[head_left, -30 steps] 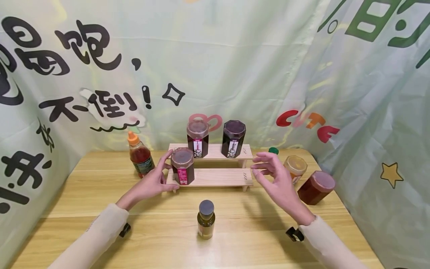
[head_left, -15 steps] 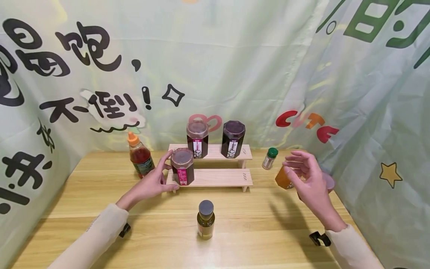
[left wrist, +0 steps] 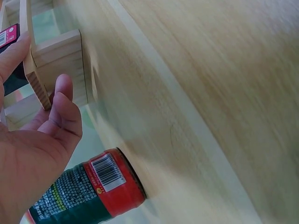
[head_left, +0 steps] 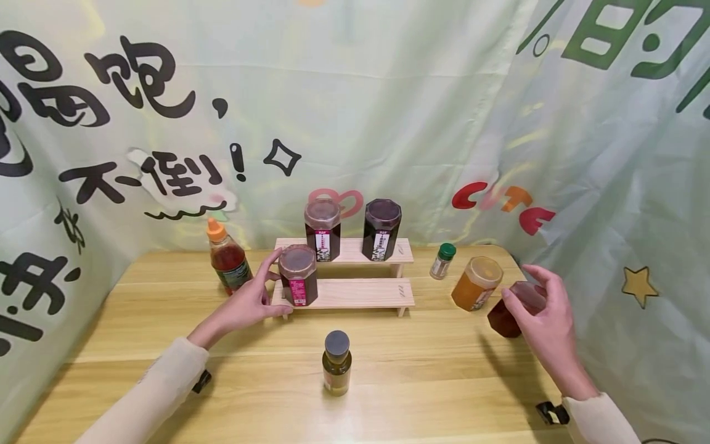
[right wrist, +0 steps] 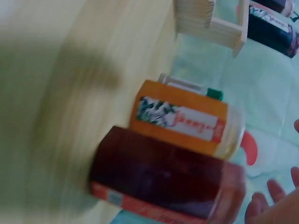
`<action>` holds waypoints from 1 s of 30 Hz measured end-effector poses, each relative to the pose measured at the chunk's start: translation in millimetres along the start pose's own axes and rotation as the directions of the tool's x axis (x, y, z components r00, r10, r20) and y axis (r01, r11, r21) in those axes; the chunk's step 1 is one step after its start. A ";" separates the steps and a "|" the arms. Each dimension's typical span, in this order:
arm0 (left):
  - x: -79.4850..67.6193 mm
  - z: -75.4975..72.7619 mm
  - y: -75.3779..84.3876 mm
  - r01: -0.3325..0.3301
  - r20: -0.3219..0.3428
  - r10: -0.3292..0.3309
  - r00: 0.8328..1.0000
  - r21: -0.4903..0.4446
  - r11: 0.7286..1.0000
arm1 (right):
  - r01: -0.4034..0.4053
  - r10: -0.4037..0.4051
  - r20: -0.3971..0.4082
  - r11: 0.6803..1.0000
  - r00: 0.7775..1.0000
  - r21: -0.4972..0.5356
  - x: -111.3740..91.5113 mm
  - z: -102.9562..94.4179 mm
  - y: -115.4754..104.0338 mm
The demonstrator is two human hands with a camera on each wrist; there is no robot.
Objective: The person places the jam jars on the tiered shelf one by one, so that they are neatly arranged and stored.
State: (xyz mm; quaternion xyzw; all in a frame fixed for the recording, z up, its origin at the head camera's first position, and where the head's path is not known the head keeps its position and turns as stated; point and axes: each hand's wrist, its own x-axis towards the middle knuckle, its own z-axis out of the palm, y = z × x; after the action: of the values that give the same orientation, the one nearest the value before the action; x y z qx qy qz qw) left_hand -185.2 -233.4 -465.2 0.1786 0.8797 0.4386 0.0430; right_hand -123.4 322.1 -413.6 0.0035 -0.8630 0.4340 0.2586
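My left hand (head_left: 244, 302) grips the left end of the lower step of a small two-step wooden display rack (head_left: 360, 293), its thumb at the front edge. In the left wrist view, the outer fingers (left wrist: 65, 109) curl beside the step's end. Close beside this hand, a dark jam jar with a pink label (head_left: 298, 280) stands on the lower step. My right hand (head_left: 549, 327) hovers open around the lid of a dark red jar (head_left: 507, 314) at the table's right. The right wrist view shows fingertips (right wrist: 259, 203) beside that jar's lid (right wrist: 229, 193).
Two dark jars (head_left: 323, 231) stand on the upper step. Left of the rack is an orange-capped sauce bottle (head_left: 228, 259). An orange-filled jar (head_left: 477, 283) and a green-capped shaker (head_left: 442, 262) stand right of it. A dark-capped bottle (head_left: 336, 364) is in front. Printed curtains enclose the table.
My right hand has moved right, away from the rack, past the shaker and orange jar to the dark red jar. The left hand has stayed at the rack's left end.
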 end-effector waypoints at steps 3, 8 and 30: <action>-0.2 -0.6 -1.1 0.003 -0.003 -0.003 1.000 0.005 1.000 | -0.045 0.043 -0.043 0.998 0.998 -0.039 -1.7 -0.5 9.3; -0.4 -0.8 -1.5 0.002 0.000 -0.002 1.000 0.014 1.000 | -0.140 0.138 -0.072 0.990 0.988 -0.021 -3.4 -1.1 21.0; -1.6 0.0 -0.5 0.007 -0.003 -0.007 1.000 0.013 1.000 | -0.389 0.382 0.103 0.919 0.918 0.063 -15.5 10.8 63.2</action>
State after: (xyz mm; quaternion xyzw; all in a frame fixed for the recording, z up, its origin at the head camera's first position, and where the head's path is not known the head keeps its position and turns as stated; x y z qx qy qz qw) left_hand -183.9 -234.3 -465.7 0.1754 0.8832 0.4329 0.0419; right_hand -129.3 350.0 -473.1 -0.1368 -0.8387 0.5112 0.1289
